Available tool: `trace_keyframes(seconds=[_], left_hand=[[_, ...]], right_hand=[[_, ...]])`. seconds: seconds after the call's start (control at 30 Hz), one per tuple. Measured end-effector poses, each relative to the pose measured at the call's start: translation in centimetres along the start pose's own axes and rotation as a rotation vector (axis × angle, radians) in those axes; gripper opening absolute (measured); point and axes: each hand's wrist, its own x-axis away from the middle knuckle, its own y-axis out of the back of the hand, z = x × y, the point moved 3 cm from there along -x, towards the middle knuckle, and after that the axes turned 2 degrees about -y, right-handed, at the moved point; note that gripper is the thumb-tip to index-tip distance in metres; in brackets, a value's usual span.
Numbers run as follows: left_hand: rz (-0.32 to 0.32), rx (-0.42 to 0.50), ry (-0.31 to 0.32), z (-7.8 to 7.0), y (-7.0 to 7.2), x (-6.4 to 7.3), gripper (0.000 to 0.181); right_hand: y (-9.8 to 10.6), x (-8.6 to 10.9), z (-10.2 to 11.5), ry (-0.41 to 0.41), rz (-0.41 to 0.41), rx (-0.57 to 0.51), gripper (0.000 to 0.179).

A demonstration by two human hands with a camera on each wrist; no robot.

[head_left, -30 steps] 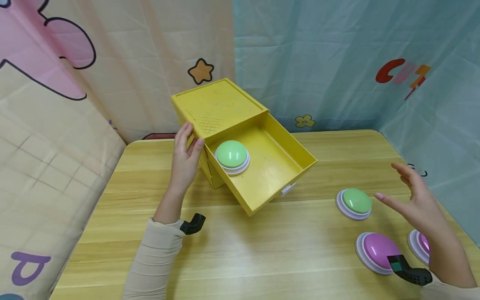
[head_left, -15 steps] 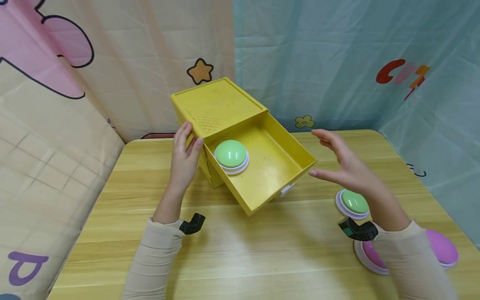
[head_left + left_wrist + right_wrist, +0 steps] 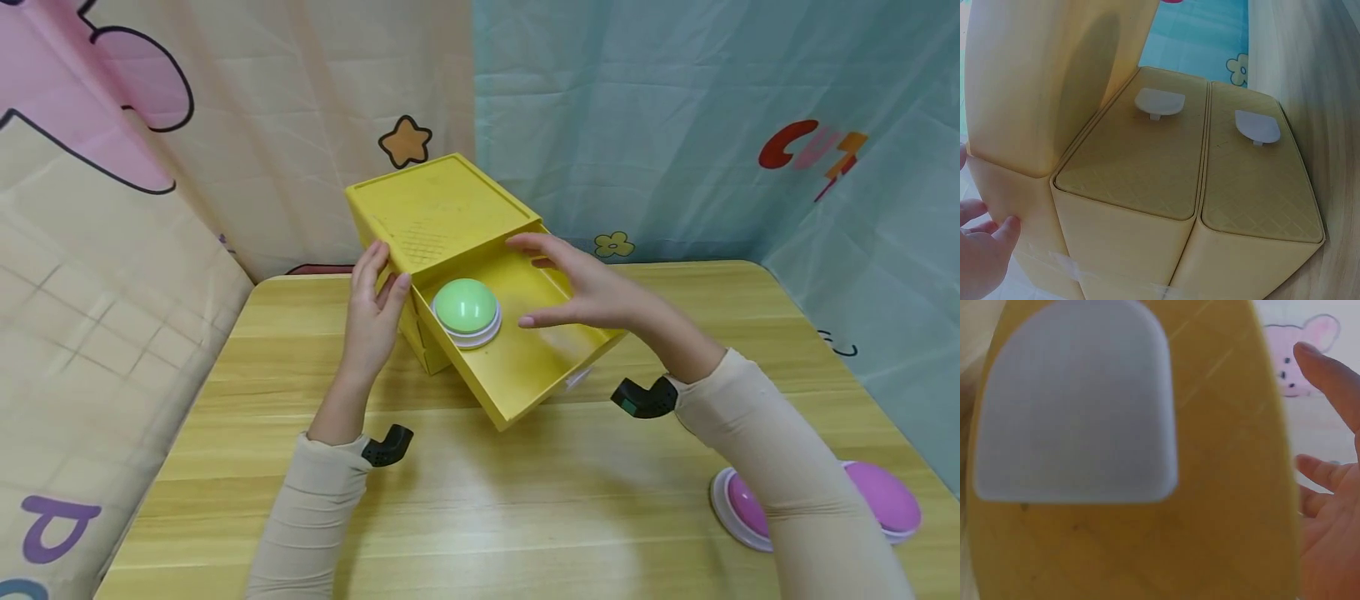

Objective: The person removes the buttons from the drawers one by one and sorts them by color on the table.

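Observation:
A yellow drawer cabinet (image 3: 442, 208) stands on the table, its top drawer (image 3: 510, 379) pulled out. Inside the drawer, near its left wall, sits a green dome button (image 3: 466, 307) on a white base. My left hand (image 3: 371, 317) rests its fingertips against the cabinet's left side. Over the drawer, right of the green button and apart from it, hovers my right hand (image 3: 588, 287), thumb and fingers spread with nothing between them. In the right wrist view the drawer's white handle (image 3: 1075, 412) fills much of the picture. Two lower drawers (image 3: 1135, 156) are closed in the left wrist view.
Two pink dome buttons (image 3: 885, 497) lie on the wooden table (image 3: 450, 517) at the right, partly covered by my right sleeve. My right forearm hides nearly all of another button there. Printed curtains (image 3: 637, 125) hang behind and beside the table.
My right hand has moved left from above the buttons at the table's right to over the open drawer, passing across its right wall. The left hand and the cabinet have stayed in place.

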Motion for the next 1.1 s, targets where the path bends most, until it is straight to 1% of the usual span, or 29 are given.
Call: trace_keyframes(seconds=[0.07,0.23,0.4,0.5,0.6,0.7,0.93,1.1], left_hand=[[-0.001,-0.002,0.001,0.0,0.0,0.0,0.053],[-0.003,-0.003,0.012,0.0,0.0,0.0,0.053],[0.001,0.002,0.017,0.0,-0.1,0.0,0.053],[0.002,0.001,0.016,0.0,-0.1,0.0,0.053],[-0.001,0.003,0.014,0.1,-0.1,-0.1,0.053],[-0.003,0.003,0.014,0.1,0.0,-0.1,0.053],[0.002,0.000,0.009,0.1,-0.1,-0.1,0.053],[-0.004,-0.010,0.004,0.1,-0.2,-0.1,0.053]], right_hand=[[-0.3,-1.0,-0.1,0.002,0.034,-0.011,0.082],[-1.1,-3.0,-0.9,-0.025,0.109,-0.020,0.083],[-2.0,-3.9,-1.5,-0.029,0.174,-0.015,0.082],[-2.6,-4.2,-1.6,-0.054,0.207,-0.002,0.084],[-3.1,-4.3,-1.8,-0.092,0.222,0.021,0.084],[-3.7,-4.4,-2.1,-0.109,0.232,0.029,0.084],[-4.9,-4.8,-2.5,-0.101,0.233,0.003,0.083],[-5.1,-4.8,-2.6,-0.110,0.216,0.026,0.082]])
